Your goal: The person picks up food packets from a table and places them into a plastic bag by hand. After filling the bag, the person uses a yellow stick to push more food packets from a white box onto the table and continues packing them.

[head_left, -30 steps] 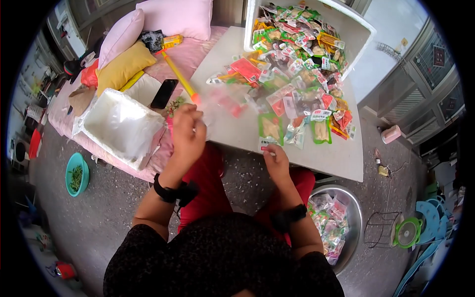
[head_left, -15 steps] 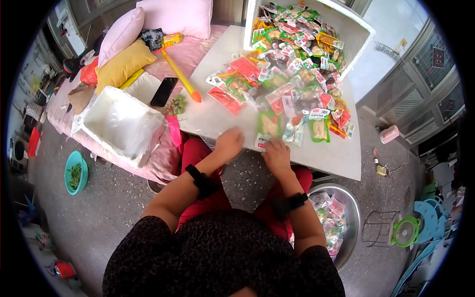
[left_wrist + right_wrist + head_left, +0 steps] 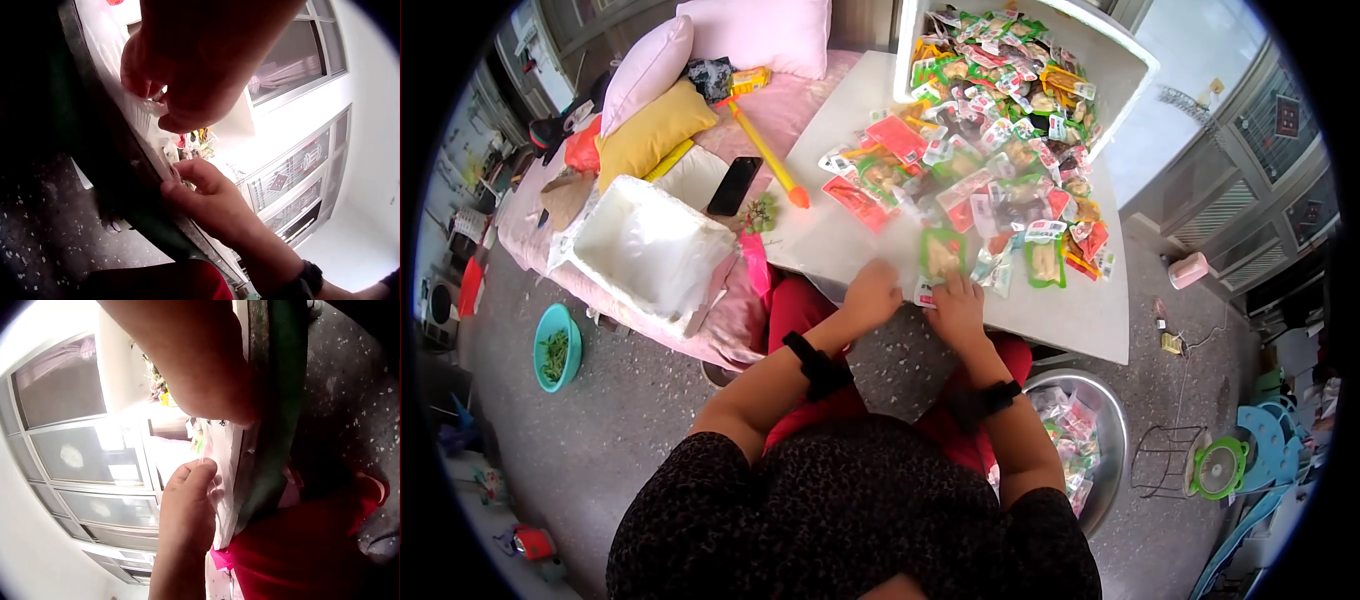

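In the head view my left hand is at the near edge of the white table, fingers curled in. The left hand pinches clear film of a plastic bag between thumb and fingers in the right wrist view. My right hand is a short way to the right, at the near end of a green-edged food packet with a white label. In the left wrist view the right hand pinches a thin whitish edge. The packet looks hazy behind the film.
A tipped foam box spills several small food packets across the table. A steel basin with bagged packets stands on the floor at right. At left, a foam box, phone and yellow tube lie on the bed.
My left hand has come down and right from its raised place at the left, bringing the blurred clear bag to the right hand. Over the last half second both hands shift slightly.
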`<state>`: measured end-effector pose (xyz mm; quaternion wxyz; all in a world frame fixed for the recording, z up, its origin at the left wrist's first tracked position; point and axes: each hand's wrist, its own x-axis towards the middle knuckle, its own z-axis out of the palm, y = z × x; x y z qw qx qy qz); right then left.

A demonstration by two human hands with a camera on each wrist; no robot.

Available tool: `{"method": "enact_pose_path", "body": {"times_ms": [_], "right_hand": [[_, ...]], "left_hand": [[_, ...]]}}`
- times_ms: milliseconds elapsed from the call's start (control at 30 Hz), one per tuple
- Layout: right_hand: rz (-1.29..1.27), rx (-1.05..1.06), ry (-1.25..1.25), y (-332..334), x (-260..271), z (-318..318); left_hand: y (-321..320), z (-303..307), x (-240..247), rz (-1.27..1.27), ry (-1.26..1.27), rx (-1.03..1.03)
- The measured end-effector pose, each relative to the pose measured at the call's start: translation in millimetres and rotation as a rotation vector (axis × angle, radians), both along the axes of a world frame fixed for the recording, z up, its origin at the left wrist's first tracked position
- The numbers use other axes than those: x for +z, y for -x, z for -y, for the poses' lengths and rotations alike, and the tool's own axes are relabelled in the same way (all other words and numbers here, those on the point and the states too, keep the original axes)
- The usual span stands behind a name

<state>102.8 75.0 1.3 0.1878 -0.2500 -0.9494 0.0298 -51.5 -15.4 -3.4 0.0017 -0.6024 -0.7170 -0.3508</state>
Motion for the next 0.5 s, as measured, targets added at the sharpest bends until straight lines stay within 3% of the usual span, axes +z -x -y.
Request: {"method": "enact_pose_path", "body": {"times_ms": [233, 367, 467, 500], "right_hand": [[-0.093, 0.09, 0.128, -19, 8, 4], [-0.571, -0.222, 0.39, -36, 23, 5], [-0.854, -0.366, 0.729, -53, 10, -12], [-0.98, -0.307, 0.925, -59, 5, -17]], "left_hand": [[-4, 1, 9, 0.081, 0.103, 0.107], [-5, -7, 8, 0.102, 0.138, 0.131], [-7, -20, -2, 0.093, 0.13, 0.087], [-8, -23, -3, 0.104, 0.133, 0.076]]}}
